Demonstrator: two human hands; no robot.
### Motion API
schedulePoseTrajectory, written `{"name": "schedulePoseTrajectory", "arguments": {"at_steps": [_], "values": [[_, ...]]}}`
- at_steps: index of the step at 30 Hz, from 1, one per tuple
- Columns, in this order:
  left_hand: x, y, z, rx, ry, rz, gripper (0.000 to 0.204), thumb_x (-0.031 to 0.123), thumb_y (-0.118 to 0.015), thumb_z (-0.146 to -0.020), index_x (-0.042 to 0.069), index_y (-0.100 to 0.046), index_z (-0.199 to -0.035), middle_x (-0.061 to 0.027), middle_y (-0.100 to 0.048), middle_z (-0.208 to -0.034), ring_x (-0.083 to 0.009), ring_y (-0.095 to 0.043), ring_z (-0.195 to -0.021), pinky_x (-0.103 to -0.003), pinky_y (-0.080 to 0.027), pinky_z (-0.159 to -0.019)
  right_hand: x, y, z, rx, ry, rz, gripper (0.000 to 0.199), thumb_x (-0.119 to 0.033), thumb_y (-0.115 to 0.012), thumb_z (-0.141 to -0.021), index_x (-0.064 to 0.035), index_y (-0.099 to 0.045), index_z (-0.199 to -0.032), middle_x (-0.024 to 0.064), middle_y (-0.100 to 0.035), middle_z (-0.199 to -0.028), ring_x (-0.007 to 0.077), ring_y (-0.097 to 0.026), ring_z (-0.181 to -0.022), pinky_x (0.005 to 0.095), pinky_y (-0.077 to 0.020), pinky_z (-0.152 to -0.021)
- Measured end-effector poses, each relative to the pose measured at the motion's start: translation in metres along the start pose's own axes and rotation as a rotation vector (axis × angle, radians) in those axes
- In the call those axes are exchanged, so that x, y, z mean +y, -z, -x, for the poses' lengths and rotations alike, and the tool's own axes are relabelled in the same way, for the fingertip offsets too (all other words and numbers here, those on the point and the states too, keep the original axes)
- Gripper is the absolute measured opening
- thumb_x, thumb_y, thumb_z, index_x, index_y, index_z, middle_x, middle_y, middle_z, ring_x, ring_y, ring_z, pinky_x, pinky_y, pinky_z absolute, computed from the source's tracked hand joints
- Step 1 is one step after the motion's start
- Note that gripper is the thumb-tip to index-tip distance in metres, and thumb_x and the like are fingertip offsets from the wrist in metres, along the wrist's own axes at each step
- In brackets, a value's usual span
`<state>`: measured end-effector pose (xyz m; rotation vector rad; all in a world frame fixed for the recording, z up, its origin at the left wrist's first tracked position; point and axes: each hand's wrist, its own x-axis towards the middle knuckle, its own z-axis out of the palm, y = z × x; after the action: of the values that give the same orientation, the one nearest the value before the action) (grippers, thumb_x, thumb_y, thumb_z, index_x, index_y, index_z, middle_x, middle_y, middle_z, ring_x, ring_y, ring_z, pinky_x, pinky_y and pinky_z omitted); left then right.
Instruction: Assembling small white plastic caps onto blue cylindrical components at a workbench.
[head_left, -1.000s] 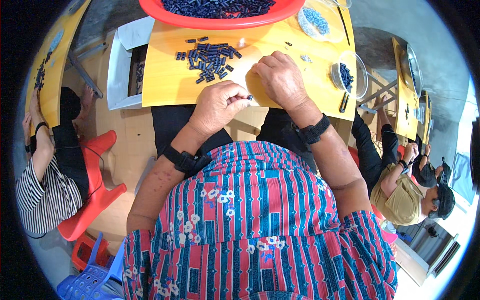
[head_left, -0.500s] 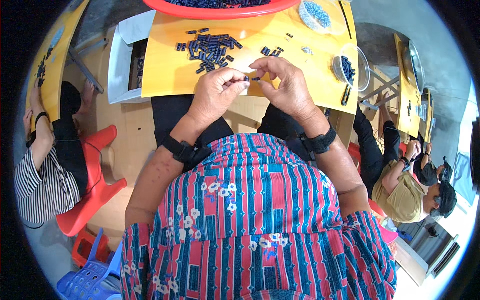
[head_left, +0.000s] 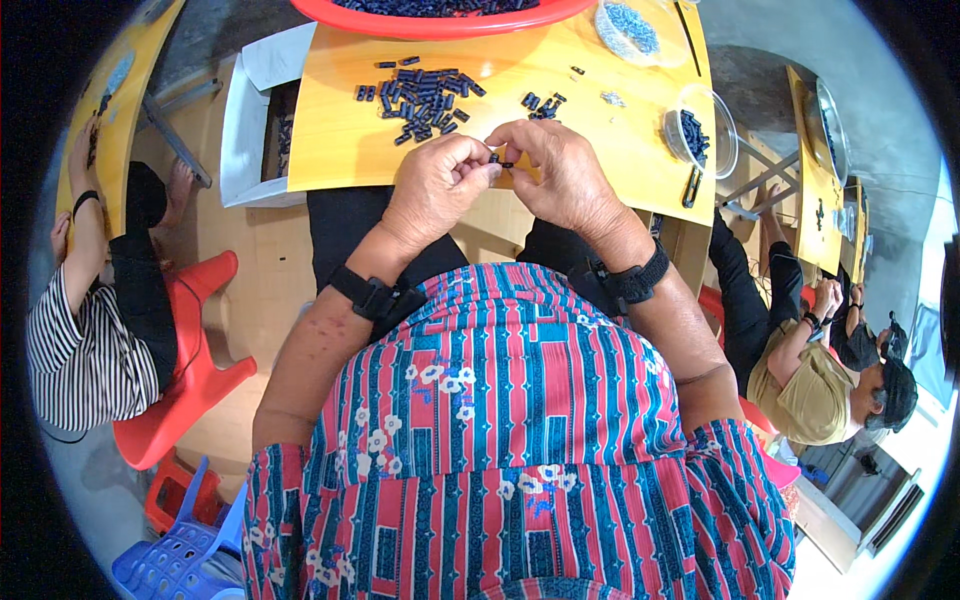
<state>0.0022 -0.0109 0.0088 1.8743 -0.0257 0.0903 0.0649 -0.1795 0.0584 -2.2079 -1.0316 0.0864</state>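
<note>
At the near edge of the yellow table (head_left: 330,120), my two hands meet fingertip to fingertip. My left hand (head_left: 435,190) is closed, pinching a small dark plastic part (head_left: 494,158) between thumb and forefinger. Against it, my right hand (head_left: 565,180) pinches a second small dark piece (head_left: 507,165); fingers partly cover both, so I cannot tell whether they are joined. Beyond my left hand lies a loose heap of dark blue block-like parts (head_left: 420,100). A smaller cluster of dark parts (head_left: 543,104) rests just past my right hand.
A red basin (head_left: 450,27) of dark parts stands at the far edge. Right of it are a clear tub (head_left: 630,30) of light blue bits and a clear tub (head_left: 690,135) of dark parts. A white box (head_left: 245,150) adjoins the left side. Other people sit at tables on both sides.
My right hand has moved left and closed in, bringing its small piece against the one in my left hand. At the far left, another person's arm has shifted up along their table.
</note>
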Motion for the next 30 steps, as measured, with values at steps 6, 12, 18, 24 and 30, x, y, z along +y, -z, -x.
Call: {"name": "schedulePoseTrajectory", "arguments": {"at_steps": [6, 12, 18, 24, 30], "values": [[0.000, 0.000, 0.001, -0.004, -0.007, 0.015, 0.010, 0.005, -0.069, -0.083, -0.001, -0.061, -0.085, -0.0014, -0.056, -0.075, -0.0051, -0.048, -0.063, -0.022, -0.043, -0.057, -0.005, 0.003, -0.001, -0.012, -0.047, -0.057, 0.030, 0.001, -0.062, -0.068, -0.0074, -0.063, -0.096, 0.0105, -0.065, -0.074, 0.0298, -0.064, -0.074, 0.0401, -0.0521, -0.070], [-0.001, -0.001, 0.000, 0.035, -0.036, 0.030, 0.008, 0.004, -0.068, -0.084, 0.000, -0.060, -0.085, -0.0001, -0.055, -0.074, -0.0045, -0.048, -0.063, -0.021, -0.042, -0.058, 0.001, -0.007, 0.007, 0.015, -0.307, -0.356, 0.022, -0.003, -0.067, -0.078, -0.0015, -0.067, -0.100, 0.0076, -0.068, -0.082, 0.0141, -0.063, -0.070, 0.0296, -0.0527, -0.066], [-0.001, -0.001, 0.000, 0.054, -0.035, 0.073, 0.007, 0.003, -0.068, -0.084, 0.000, -0.061, -0.085, 0.0005, -0.057, -0.073, -0.0045, -0.050, -0.065, -0.021, -0.043, -0.058, 0.004, -0.012, 0.008, 0.079, -0.402, -0.459, 0.014, -0.005, -0.067, -0.082, -0.0007, -0.072, -0.094, 0.0064, -0.069, -0.085, 0.0115, -0.064, -0.072, 0.0278, -0.0534, -0.067], [-0.009, -0.002, 0.000, 0.087, -0.029, 0.158, 0.005, 0.004, -0.065, -0.088, 0.001, -0.061, -0.089, 0.0006, -0.058, -0.077, -0.0045, -0.054, -0.068, -0.022, -0.050, -0.063, 0.016, -0.015, 0.009, 0.220, -0.369, -0.242, 0.011, -0.003, -0.067, -0.080, -0.0035, -0.073, -0.089, 0.0109, -0.069, -0.084, 0.0202, -0.067, -0.072, 0.0308, -0.0538, -0.067], [-0.010, -0.002, 0.001, 0.128, -0.024, 0.321, 0.007, 0.008, -0.058, -0.096, 0.001, -0.057, -0.099, -0.0026, -0.059, -0.085, -0.0066, -0.058, -0.072, -0.024, -0.056, -0.067, 0.014, -0.018, 0.007, 0.220, -0.163, -0.075, 0.014, -0.001, -0.065, -0.077, -0.0055, -0.072, -0.088, 0.0131, -0.066, -0.081, 0.0288, -0.065, -0.074, 0.0358, -0.0539, -0.067]]}}
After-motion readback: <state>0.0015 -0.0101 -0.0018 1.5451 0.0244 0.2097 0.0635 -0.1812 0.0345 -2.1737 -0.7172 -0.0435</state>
